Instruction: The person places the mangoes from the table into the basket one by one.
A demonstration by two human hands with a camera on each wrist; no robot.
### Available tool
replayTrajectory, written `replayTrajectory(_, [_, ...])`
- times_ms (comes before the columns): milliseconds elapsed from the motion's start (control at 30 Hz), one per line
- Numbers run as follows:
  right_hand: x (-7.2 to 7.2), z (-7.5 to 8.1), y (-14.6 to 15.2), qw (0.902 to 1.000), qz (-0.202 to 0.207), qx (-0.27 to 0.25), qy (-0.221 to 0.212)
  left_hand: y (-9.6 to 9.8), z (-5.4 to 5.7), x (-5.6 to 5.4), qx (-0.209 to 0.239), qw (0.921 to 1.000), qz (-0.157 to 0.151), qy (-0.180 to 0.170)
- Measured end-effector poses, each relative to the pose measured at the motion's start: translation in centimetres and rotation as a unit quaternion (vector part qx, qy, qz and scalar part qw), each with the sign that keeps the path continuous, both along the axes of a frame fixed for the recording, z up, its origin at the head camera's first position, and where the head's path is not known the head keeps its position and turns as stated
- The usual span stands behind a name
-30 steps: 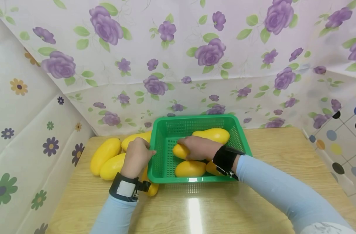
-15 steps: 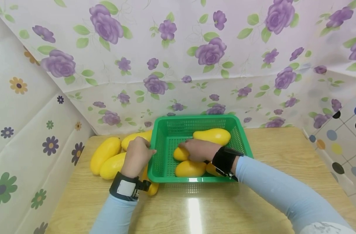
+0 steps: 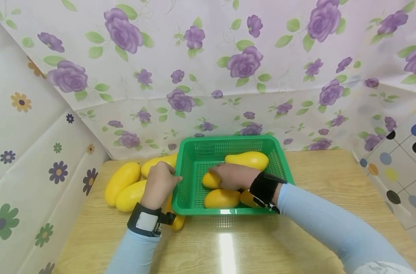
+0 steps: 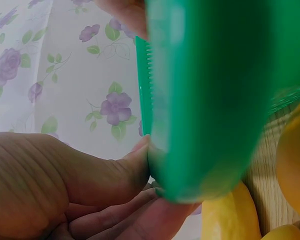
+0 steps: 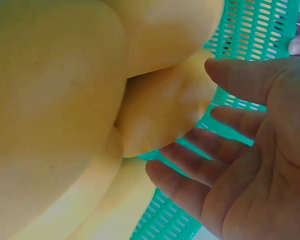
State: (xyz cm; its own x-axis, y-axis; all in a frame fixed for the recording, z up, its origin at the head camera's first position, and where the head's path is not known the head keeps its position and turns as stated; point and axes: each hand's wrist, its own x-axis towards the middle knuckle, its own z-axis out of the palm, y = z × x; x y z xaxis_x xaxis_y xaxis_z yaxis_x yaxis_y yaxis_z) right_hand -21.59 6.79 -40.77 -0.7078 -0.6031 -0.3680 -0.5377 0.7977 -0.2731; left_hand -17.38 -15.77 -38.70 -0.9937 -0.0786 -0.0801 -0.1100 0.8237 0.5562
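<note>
A green perforated plastic basket (image 3: 201, 212) stands on the table with several yellow mangoes in it. My left hand (image 3: 159, 185) pinches the basket's left rim between thumb and fingers, as the left wrist view also shows. Inside the basket, my right hand (image 3: 236, 176) is over a mango (image 3: 210, 181). In the right wrist view, its thumb and loosely spread fingers (image 5: 175, 185) lie at the edge of a mango (image 5: 165, 112), with the palm apart from it. Another mango (image 3: 250, 160) lies behind that hand. Nearer the front wall are a mango (image 3: 222, 199) and one partly hidden by the wrist (image 3: 248, 198).
Left of the basket, several more mangoes (image 3: 122, 183) lie on the wooden table (image 3: 256, 247); one (image 3: 178, 222) sits by the basket's front left corner, partly behind the left wrist. A flowered sheet (image 3: 208, 76) hangs close behind the basket.
My right hand and the mango by its fingers have shifted slightly down in the basket since a second ago. The left hand stays on the rim, and the basket keeps its place.
</note>
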Motion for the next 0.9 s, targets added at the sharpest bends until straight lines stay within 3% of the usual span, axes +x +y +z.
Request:
replayTrajectory(200, [0.0,1.0,0.7,0.9997,-0.004,-0.024,0.002,0.0,0.0,0.1,0.004,1.0,0.003,-0.001])
replayTrajectory(433, [1.2,3.8,3.0,0.9986,-0.038,-0.035,0.009,0.0,-0.2,0.1,0.006,0.9999,0.003,-0.008])
replayTrajectory(700, [2.3,5.2,8.4,0.9917,-0.088,-0.076,0.054,0.0,0.0,0.0,0.015,0.9996,0.01,-0.024])
replayTrajectory(900, [3.2,5.5,13.1,0.9806,-0.15,-0.073,0.103,0.0,0.1,-0.1,0.016,0.9995,0.009,-0.025])
